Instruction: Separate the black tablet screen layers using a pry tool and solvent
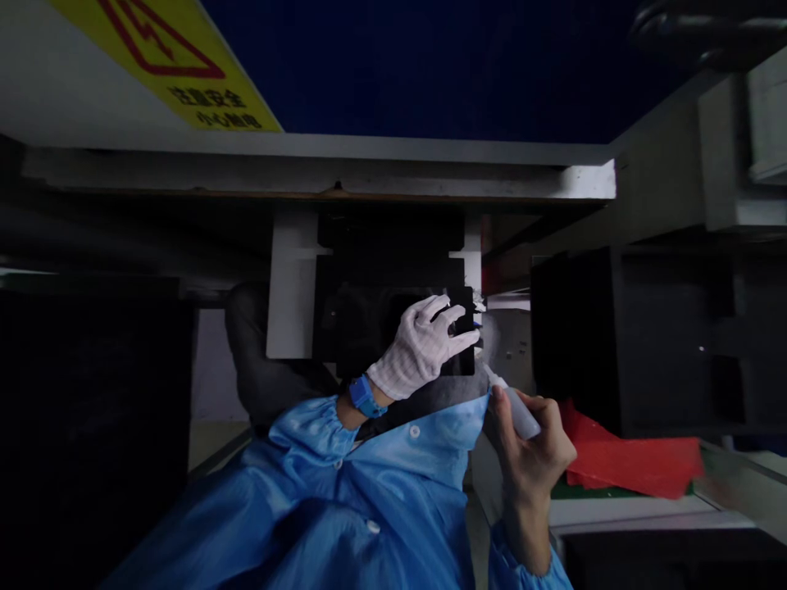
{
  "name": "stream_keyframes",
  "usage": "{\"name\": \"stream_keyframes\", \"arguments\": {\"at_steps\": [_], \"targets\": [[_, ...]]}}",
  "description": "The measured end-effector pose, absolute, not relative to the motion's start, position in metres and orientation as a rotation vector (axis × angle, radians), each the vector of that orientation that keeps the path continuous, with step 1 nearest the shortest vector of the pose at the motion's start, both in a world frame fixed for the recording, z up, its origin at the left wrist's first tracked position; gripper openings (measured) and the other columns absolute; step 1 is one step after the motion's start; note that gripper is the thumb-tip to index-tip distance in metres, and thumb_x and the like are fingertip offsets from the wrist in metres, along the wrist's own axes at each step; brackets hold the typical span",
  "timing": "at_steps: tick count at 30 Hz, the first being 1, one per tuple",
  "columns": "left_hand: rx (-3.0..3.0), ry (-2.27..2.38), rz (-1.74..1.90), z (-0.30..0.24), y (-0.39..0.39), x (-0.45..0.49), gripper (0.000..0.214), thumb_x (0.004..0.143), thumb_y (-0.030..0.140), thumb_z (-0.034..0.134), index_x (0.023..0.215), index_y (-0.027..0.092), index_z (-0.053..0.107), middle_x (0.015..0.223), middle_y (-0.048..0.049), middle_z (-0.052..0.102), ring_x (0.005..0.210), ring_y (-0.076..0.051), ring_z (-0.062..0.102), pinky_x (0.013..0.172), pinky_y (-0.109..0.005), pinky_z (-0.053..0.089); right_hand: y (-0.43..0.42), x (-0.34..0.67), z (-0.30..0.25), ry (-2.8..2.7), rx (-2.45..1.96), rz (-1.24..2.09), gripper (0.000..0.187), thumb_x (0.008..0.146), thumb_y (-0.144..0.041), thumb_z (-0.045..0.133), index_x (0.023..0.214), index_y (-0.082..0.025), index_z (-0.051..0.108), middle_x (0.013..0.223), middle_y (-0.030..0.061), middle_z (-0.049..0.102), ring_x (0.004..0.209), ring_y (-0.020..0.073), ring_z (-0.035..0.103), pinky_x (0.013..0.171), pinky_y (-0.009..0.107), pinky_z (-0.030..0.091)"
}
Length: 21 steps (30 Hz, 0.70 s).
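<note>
Under the left hand [424,348], which wears a white glove, sits a black panel [362,332], flat and dark, in poor light. The gloved fingers [458,315] are fanned and curled over the panel's right edge, gripping it there; the thumb is not visible. A blue wristband [364,396] circles that wrist, just above the cuff of a blue smock [344,508].

Just right of and below that hand, the bare right hand [529,447] is closed around a small white bottle [521,412]. Fingers and thumb wrap its body, and its narrow nozzle is tilted up and left, towards the panel's lower right corner. Whether the nozzle tip touches the panel cannot be determined; it is at least very near.

Behind the panel, beyond the left hand, stands a white frame [288,287] with a dark recess. Right of the right hand lies a red sheet [633,463] on a pale ledge, below a dark cabinet [645,336]. Far above and left of both hands, a yellow warning sign [178,65] is fixed to a pale surface.
</note>
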<state>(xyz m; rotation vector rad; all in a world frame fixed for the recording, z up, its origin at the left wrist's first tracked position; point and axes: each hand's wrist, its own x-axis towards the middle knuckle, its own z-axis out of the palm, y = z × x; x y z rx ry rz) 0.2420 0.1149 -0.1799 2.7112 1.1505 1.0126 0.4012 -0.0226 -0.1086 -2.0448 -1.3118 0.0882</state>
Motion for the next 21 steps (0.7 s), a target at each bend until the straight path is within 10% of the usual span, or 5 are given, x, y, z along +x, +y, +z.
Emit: {"name": "stream_keyframes", "arguments": {"at_steps": [21], "targets": [[2.746, 1.127, 1.011, -0.1799, 0.1154, 0.2415, 0.020, 0.110, 0.037, 0.073, 0.121, 0.044, 0.089, 0.131, 0.0003, 0.077, 0.135, -0.023, 0.061, 0.119, -0.037, 0.045, -0.0267, 0.4022, -0.1092, -1.295, -2.075, 0.114, 0.055, 0.107, -0.069, 0.075, 0.081, -0.021, 0.070, 0.074, 0.0054, 0.080, 0.053, 0.0162, 0.069, 0.051, 0.024, 0.051]]}}
